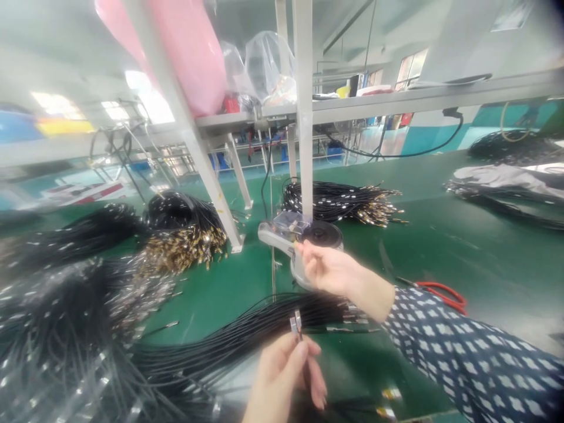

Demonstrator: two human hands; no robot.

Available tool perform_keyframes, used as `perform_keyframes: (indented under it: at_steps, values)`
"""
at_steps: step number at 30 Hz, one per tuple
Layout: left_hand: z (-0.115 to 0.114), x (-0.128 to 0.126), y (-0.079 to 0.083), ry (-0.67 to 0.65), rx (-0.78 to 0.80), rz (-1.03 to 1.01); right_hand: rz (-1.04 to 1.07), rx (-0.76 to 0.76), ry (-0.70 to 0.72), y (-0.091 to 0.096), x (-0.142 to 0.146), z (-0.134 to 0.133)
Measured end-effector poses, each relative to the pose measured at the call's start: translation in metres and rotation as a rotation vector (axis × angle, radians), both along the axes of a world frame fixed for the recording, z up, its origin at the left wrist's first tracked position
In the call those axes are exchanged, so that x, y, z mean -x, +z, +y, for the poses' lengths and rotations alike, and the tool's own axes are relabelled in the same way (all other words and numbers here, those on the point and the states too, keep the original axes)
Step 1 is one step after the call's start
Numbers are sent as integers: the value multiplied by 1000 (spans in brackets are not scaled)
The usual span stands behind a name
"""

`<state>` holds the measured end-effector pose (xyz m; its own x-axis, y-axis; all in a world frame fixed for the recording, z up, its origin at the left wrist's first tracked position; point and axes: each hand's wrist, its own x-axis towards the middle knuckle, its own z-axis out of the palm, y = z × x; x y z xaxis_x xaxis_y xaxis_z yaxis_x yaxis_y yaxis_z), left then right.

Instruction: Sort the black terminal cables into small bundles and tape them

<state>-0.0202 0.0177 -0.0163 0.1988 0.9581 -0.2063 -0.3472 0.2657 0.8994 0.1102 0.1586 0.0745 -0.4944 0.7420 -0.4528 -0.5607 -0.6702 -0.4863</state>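
My left hand, low in the middle, pinches black cables with silver metal connectors that point upward from the fingertips. My right hand reaches forward with thumb and fingers pressed together. Its fingertips are at a pale grey device with a round black disc on it. A small yellowish spot shows at the fingertips, too small to name. Between the hands and to the left runs a long bundle of black cables, its silver ends lying under my right forearm.
Heaped black cables fill the left side, beside gold-tipped ends. Another cable bundle lies behind the metal post. Red-handled scissors lie by my right sleeve. A shelf spans above the green table.
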Motion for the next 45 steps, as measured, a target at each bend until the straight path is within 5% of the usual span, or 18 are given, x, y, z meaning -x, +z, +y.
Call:
perform_keyframes:
  at_steps: [4,8,12,18,28,32,37,40,45]
  values:
    - [0,3,10,70,-39,61,-27,-266,64,17,-14,-18]
    - [0,14,18,187,-179,305,-415,-602,425,0,-35,-41]
    - [1,17,22,163,-197,383,-594,-661,607,-16,-46,-61]
    - [1,6,27,112,-139,359,-719,-767,786,-10,-43,-74]
    - [-1,-2,32,113,-184,406,-845,-748,904,-3,-35,-84]
    - [-2,-5,29,150,-106,371,-717,-615,788,-26,-37,-82]
    - [-1,-4,30,169,15,225,-721,-604,320,-60,-40,-92]
    - [-1,-3,32,165,30,200,-671,-706,186,-64,-37,-106]
    - [-4,-8,34,199,-20,196,-706,-667,17,-55,-36,-112]
